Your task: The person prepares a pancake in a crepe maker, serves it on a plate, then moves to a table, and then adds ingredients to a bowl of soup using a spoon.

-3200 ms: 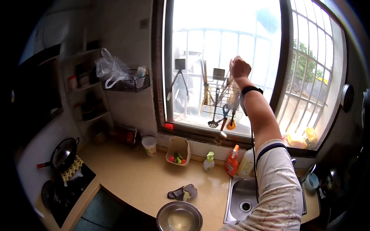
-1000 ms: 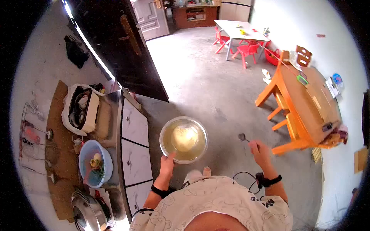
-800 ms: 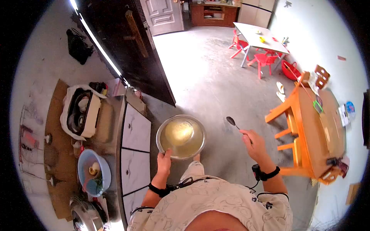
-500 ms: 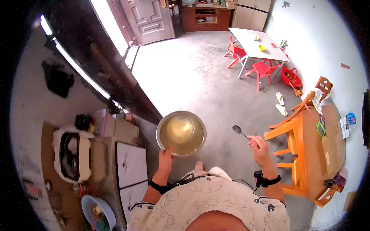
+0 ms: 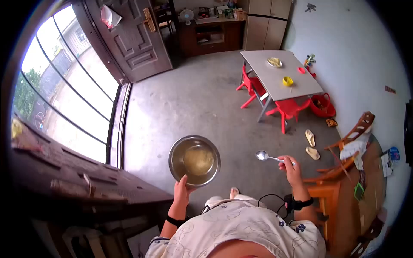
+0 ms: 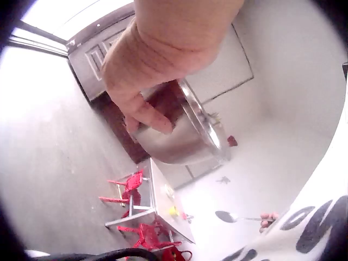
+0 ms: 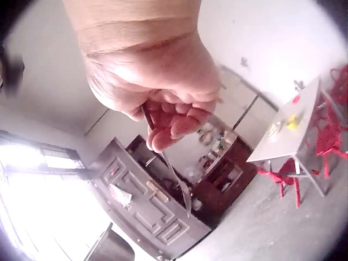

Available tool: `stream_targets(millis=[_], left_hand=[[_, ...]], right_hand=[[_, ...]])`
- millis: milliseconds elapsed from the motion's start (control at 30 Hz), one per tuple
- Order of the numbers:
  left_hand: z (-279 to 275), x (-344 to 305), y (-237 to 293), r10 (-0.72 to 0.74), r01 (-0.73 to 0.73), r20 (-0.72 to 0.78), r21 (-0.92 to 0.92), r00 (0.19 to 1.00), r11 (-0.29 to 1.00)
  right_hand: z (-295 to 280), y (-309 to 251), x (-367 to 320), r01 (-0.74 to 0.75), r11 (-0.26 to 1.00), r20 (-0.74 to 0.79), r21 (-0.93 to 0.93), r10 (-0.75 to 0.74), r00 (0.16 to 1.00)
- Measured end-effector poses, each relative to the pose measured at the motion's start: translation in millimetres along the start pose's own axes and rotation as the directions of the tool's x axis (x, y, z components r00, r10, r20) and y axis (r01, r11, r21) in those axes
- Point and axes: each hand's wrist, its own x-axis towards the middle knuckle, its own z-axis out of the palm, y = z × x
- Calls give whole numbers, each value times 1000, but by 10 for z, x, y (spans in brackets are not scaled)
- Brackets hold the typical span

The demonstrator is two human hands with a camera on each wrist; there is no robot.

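Note:
A steel bowl (image 5: 194, 161) with pale yellowish contents (image 5: 198, 161) hangs in front of the body in the head view. The left hand (image 5: 181, 194) grips its near rim, thumb over the edge; in the left wrist view the fingers lie against the outside of the bowl (image 6: 176, 144). To the right, the right hand (image 5: 292, 172) pinches the handle of a metal spoon (image 5: 262, 155), whose head points left toward the bowl without touching it. The right wrist view shows the right hand (image 7: 155, 81) with curled fingers round the handle.
A grey table (image 5: 275, 71) with a yellow cup (image 5: 287, 81) and red chairs (image 5: 289, 107) stands ahead. Slippers (image 5: 310, 137) lie on the floor, beside an orange-legged table (image 5: 329, 198) at right. A doorway with a dark door (image 5: 137, 47) is at left.
The view has moved from the window and sink into the room, then past the counter toward the doorway. The bowl, earlier on the counter, is in the left hand; the right hand holds a spoon.

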Motion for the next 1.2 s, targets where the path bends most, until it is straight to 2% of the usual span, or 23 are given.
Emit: stream_targets(millis=[67, 100, 167, 267, 300, 367, 433, 567, 633, 700, 833, 933, 1033, 1100, 1133, 1167, 1200], left_hand=[[97, 313, 266, 14, -15, -77, -4, 997, 1000], [156, 474, 403, 28, -29, -95, -10, 995, 1000], [178, 833, 598, 73, -79, -137, -39, 988, 996], [150, 1559, 858, 115, -130, -145, -100, 983, 986], [128, 1835, 939, 95, -105, -112, -93, 989, 990], [116, 2375, 1242, 75, -80, -73, -67, 994, 994], [359, 2833, 1544, 56, -59, -27, -87, 998, 994], [809, 3867, 2148, -16, 16, -5, -6, 1000, 1000], [986, 4462, 2320, -46, 45, 22, 52, 999, 998], [1238, 5035, 2511, -68, 62, 52, 110, 996, 992], [1795, 5985, 2803, -66, 56, 81, 128, 995, 990], [2095, 6716, 3045, -64, 50, 80, 171, 995, 984], [2304, 7249, 3415, -62, 55, 60, 112, 996, 992], [2375, 7618, 3629, -33, 31, 11, 127, 999, 991], [2472, 7742, 3790, -32, 35, -25, 133, 999, 990], [2544, 7901, 3921, -30, 33, -23, 125, 999, 992], [2616, 8101, 4066, -17, 23, -44, 141, 999, 990]], right_hand=[[284, -148, 684, 2, 998, 109, 61, -9, 994], [426, -210, 1016, 13, 998, 115, 62, -20, 993], [767, -353, 1623, 106, 990, 247, 98, -127, 961], [1252, -476, 2472, 206, 976, 308, 72, -218, 926], [1407, -472, 2713, 252, 967, 330, 46, -253, 909], [1669, -526, 3183, 249, 966, 305, 65, -257, 917], [1791, -509, 3604, 143, 987, 231, 77, -157, 960], [1848, -589, 4446, 97, 987, 138, 128, -114, 984], [1820, -633, 4838, 107, 992, 39, 71, -110, 993], [1813, -601, 5274, 30, 996, -40, 82, -27, 999], [1830, -386, 6305, 34, 989, -87, 146, -21, 996], [1926, -459, 7234, 43, 985, -77, 165, -31, 997], [2222, -675, 8130, 45, 981, -46, 190, -37, 998], [2461, -825, 8694, -6, 971, 91, 241, -17, 996], [2567, -973, 8931, -58, 983, 136, 176, 34, 990], [2675, -1021, 9193, -53, 984, 139, 171, 29, 990], [2785, -1064, 9489, 4, 983, 194, 185, -41, 980]])
